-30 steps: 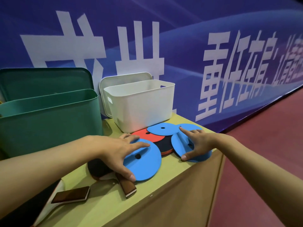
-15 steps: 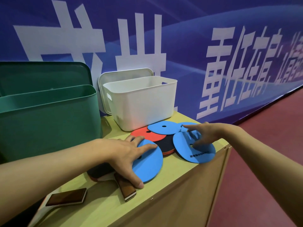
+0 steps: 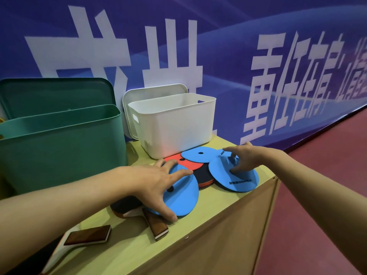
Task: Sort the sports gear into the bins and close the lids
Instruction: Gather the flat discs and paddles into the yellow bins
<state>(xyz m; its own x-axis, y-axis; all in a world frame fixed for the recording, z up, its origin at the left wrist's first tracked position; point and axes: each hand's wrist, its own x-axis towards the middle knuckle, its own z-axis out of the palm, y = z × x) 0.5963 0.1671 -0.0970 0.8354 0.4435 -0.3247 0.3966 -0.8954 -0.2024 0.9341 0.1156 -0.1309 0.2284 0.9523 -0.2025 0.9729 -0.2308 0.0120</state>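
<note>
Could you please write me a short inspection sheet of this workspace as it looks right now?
Surface: wooden cabinet top, bins at the back.
Job's things: green bin and white bin open, lids propped behind; blue discs, a red disc and paddles lie overlapping.
Clutter: nothing seen.
Grippers: left hand spread on a blue disc, thumb at its edge; right hand touching another blue disc, fingers loosely bent.
Cables: nothing seen.
Surroundings: blue banner with white characters; red floor.

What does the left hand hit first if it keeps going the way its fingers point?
The left hand points up-right across its blue disc. Next in line is probably the red disc, then the overlapping blue disc; depth is unclear.
</note>
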